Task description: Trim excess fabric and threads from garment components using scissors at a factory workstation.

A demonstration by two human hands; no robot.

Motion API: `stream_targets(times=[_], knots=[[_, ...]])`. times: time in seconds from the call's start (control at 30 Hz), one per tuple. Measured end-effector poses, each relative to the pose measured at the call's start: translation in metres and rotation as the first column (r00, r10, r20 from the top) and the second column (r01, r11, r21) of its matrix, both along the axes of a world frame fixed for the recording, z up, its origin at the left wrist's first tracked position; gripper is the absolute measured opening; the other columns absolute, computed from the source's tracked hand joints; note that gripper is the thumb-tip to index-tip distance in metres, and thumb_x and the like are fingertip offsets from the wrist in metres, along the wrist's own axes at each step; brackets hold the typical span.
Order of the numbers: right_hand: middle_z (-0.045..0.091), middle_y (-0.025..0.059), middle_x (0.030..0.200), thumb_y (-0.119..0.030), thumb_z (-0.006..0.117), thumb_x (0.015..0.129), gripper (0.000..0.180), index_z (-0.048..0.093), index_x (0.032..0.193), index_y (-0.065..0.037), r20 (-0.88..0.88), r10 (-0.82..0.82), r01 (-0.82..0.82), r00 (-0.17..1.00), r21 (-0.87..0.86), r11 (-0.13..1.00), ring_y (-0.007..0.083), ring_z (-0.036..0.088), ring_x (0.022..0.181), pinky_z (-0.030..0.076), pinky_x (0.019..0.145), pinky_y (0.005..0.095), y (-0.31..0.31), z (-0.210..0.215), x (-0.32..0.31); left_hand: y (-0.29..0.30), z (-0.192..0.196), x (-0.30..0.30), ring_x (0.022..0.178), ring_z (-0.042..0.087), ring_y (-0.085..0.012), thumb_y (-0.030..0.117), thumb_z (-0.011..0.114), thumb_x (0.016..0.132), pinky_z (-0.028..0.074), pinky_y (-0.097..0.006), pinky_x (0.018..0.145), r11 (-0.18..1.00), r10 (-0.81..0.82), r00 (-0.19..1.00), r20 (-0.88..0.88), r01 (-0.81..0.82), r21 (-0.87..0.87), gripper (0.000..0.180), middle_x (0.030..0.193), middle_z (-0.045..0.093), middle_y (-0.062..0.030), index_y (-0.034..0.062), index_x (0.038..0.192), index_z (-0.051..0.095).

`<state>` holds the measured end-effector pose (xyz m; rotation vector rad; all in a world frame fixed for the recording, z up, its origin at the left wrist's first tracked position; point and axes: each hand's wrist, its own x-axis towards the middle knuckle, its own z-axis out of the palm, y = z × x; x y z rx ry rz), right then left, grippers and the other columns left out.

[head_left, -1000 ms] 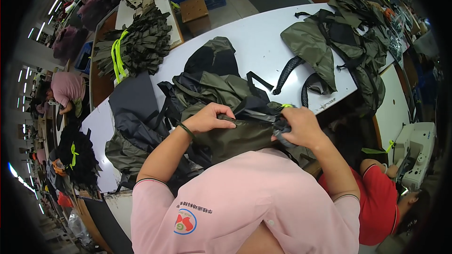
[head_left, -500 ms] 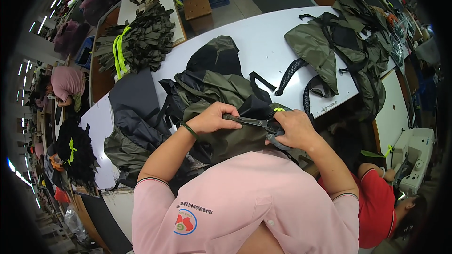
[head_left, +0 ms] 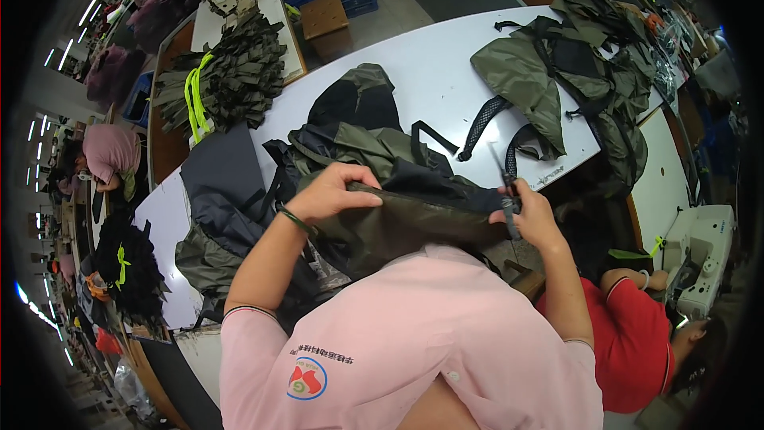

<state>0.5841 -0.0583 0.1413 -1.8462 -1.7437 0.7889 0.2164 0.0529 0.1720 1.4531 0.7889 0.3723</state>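
Note:
An olive-green and black fabric bag [head_left: 430, 219] lies bunched on the white table in front of me, its near edge drawn out sideways between my hands. My left hand [head_left: 338, 193] pinches that edge between thumb and fingers. In my right hand [head_left: 535, 219], at the other end of the edge, is a pair of scissors [head_left: 510, 205]. Their blades point up and away from me, slightly blurred. The right fingertips are also close against the fabric; whether they grip it I cannot tell.
More olive bags with black mesh straps [head_left: 517, 72] lie at the table's [head_left: 430, 56] far right. Dark folded fabric [head_left: 227, 183] is at its left. Bundles of strips [head_left: 231, 72] sit beyond. A person in red [head_left: 613, 342] works near a sewing machine [head_left: 708, 255] at right.
My right hand has moved right with the scissors, whose blades swung from pointing left to pointing up. My left hand has shifted slightly left, and the fabric edge is now stretched between both hands.

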Motion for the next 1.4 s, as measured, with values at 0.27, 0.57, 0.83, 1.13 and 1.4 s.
stream_targets(times=[0.27,0.57,0.83,1.13,1.4], knots=[[0.053,0.0008,0.077,-0.008,0.087,0.065,0.042,0.055,0.09,-0.006,-0.609,-0.077,-0.246,0.789,-0.428,0.87,0.0084,0.053,0.075,0.044,0.064,0.026,-0.019,0.06,0.056,0.031,0.098,-0.037,0.077,0.055,-0.008,0.01,0.072,0.076,0.043,-0.023,0.071,0.991,0.065,0.997,0.041,-0.069,0.119,0.013,0.081,0.061,0.0012,0.0018,0.083,0.064],[0.06,0.0069,0.074,-0.017,0.08,0.071,0.033,0.056,0.089,-0.005,-0.255,0.11,-0.083,0.961,0.112,0.99,0.021,0.059,0.07,0.046,0.063,0.0351,0.092,0.144,0.092,0.136,0.129,-0.019,0.081,0.055,-0.0077,0.012,0.069,0.082,0.045,-0.024,0.075,0.867,0.196,0.952,-0.237,-0.055,0.495,0.018,0.088,0.061,0.0013,0.0035,0.096,0.063],[0.066,0.0158,0.083,-0.019,0.08,0.071,0.039,0.055,0.096,-0.003,-0.149,-0.144,0.163,0.978,0.12,0.979,0.0342,0.065,0.08,0.048,0.07,0.0418,0.054,-0.013,0.034,0.019,-0.001,0.101,0.101,0.054,-0.0302,0.021,0.071,0.08,0.042,-0.04,0.087,0.457,-0.007,0.956,-0.293,0.264,0.849,0.02,0.102,0.06,-0.009,0.0092,0.096,0.066],[0.066,0.0137,0.095,-0.007,0.076,0.069,0.048,0.052,0.11,-0.008,0.088,-0.21,0.199,0.974,0.117,0.973,0.04,0.06,0.082,0.047,0.072,0.0473,0.048,-0.093,-0.016,0.025,-0.111,0.15,0.093,0.053,-0.0276,0.017,0.072,0.075,0.039,-0.04,0.076,0.396,0.195,0.898,-0.395,0.297,0.869,0.023,0.091,0.057,-0.0078,0.0096,0.096,0.066],[0.066,0.017,0.089,-0.006,0.074,0.071,0.04,0.051,0.104,-0.008,0.097,-0.175,0.176,0.98,0.001,0.984,0.0396,0.062,0.083,0.048,0.073,0.0471,0.06,-0.117,0.0,0.035,-0.134,0.146,0.086,0.055,-0.0257,0.016,0.071,0.075,0.038,-0.039,0.074,0.451,0.252,0.854,-0.454,0.312,0.836,0.014,0.083,0.057,-0.0042,0.0107,0.086,0.064]])
